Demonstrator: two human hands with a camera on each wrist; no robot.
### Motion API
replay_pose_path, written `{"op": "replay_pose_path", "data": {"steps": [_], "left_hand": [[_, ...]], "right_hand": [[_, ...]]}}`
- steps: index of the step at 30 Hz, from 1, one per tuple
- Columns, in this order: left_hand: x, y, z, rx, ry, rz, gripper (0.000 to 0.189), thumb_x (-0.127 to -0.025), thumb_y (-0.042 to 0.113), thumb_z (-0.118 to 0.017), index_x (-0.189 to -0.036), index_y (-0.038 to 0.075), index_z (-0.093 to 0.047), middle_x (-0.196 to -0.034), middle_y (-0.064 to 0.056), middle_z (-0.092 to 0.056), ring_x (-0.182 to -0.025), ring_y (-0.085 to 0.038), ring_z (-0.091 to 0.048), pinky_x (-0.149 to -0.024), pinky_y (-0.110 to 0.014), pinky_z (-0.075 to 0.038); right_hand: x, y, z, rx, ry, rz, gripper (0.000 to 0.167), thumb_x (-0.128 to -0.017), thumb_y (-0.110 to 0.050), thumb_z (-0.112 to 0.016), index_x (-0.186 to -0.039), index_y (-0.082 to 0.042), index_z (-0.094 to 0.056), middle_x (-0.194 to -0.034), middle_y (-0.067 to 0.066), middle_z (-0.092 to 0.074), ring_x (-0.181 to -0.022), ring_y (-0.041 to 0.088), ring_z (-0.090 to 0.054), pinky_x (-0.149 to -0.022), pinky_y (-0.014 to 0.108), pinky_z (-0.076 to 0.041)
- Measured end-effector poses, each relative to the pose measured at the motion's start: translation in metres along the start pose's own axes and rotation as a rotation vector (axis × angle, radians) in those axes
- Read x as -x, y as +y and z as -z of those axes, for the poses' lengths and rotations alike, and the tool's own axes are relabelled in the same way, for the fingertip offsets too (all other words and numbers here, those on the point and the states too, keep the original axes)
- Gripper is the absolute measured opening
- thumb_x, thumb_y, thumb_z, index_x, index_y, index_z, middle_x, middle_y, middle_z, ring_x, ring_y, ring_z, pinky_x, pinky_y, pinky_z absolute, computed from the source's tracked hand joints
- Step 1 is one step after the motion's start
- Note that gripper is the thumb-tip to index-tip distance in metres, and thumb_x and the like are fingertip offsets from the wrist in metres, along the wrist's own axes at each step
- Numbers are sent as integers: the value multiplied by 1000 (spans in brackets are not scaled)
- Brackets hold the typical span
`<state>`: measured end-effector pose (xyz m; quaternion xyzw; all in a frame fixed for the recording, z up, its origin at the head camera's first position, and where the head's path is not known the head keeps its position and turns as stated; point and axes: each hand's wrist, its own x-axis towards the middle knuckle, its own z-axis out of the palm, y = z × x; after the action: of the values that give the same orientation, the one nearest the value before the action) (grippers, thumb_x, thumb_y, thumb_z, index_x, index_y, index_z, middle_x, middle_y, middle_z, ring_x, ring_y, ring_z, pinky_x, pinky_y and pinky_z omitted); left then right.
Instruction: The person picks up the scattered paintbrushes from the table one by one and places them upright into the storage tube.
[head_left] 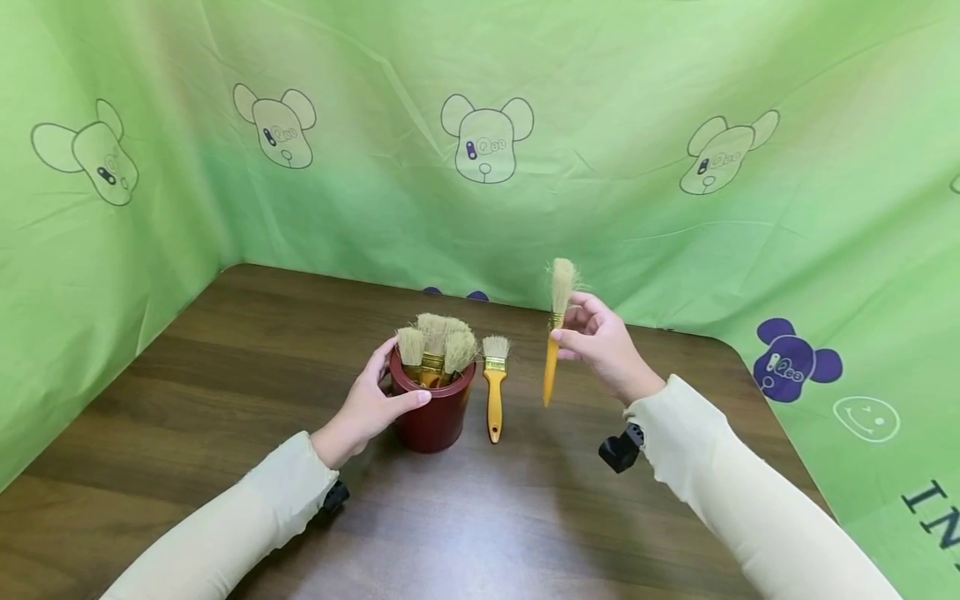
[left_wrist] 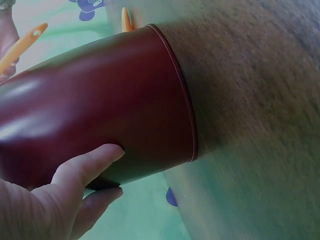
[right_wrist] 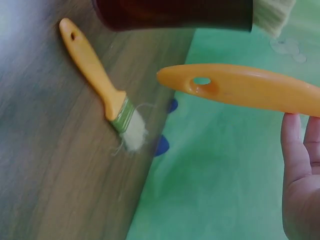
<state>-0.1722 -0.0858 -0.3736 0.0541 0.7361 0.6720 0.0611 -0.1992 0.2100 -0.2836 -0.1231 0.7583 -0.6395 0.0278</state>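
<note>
My left hand (head_left: 375, 408) grips the rim and side of a dark red round pot (head_left: 431, 425), thumb on the near side. Several paintbrushes (head_left: 435, 337) stand in the pot with their pale bristles up; their handles are mostly hidden inside. Right of it, my right hand (head_left: 596, 337) pinches another paintbrush (head_left: 551, 358) near its metal band, bristles up and the orange handle hanging down. Between the pot and that hand, a single paintbrush (head_left: 494, 396) lies on the table, bristles pointing away. The right wrist view shows the held brush's handle (right_wrist: 235, 87) with a hole near its end.
The brown wooden table (head_left: 225, 400) ends at a green cloth (head_left: 375, 208) printed with bear heads, which hangs behind and at both sides. A black wrist camera (head_left: 621, 450) sits below the right sleeve, and another (head_left: 335, 496) below the left.
</note>
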Motion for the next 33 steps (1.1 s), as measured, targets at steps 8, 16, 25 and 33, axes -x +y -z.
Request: {"op": "replay_pose_path", "data": {"steps": [8, 16, 25, 33], "left_hand": [[0, 0, 0, -3, -3, 3, 87, -81, 7, -73, -151, 9, -21, -150, -21, -30, -137, -40, -29, -103, -54, -34], [0, 0, -1, 1, 5, -2, 87, -81, 6, -73, -151, 9, -21, -150, -21, -30, -136, -40, -30, -103, -53, -34], [0, -2, -3, -5, -14, 11, 88, -82, 10, -73, -152, 12, -20, -149, -20, -32, -137, -39, -30, -101, -53, -36], [2, 1, 0, -2, -5, -15, 88, -81, 6, -73, -151, 8, -19, -149, -20, -33, -137, -35, -30, -105, -51, -33]], "right_hand": [[-3, -15, -41, 26, 266, 98, 53, -82, 6, -64, -129, 7, -40, -90, 4, -52, -72, 7, -56, -63, 24, -54], [-9, -43, -76, -38, 444, 121, 55, -82, -1, -68, -130, 0, -43, -88, 4, -49, -66, 6, -54, -58, 22, -53], [-13, -59, -104, -44, 369, 115, 56, -83, -6, -70, -132, -1, -43, -95, 9, -52, -73, 12, -56, -61, 25, -53], [-7, -73, -132, -100, 317, 193, 55, -82, -8, -70, -128, -2, -42, -98, 10, -51, -78, 17, -54, -66, 27, -52]]}}
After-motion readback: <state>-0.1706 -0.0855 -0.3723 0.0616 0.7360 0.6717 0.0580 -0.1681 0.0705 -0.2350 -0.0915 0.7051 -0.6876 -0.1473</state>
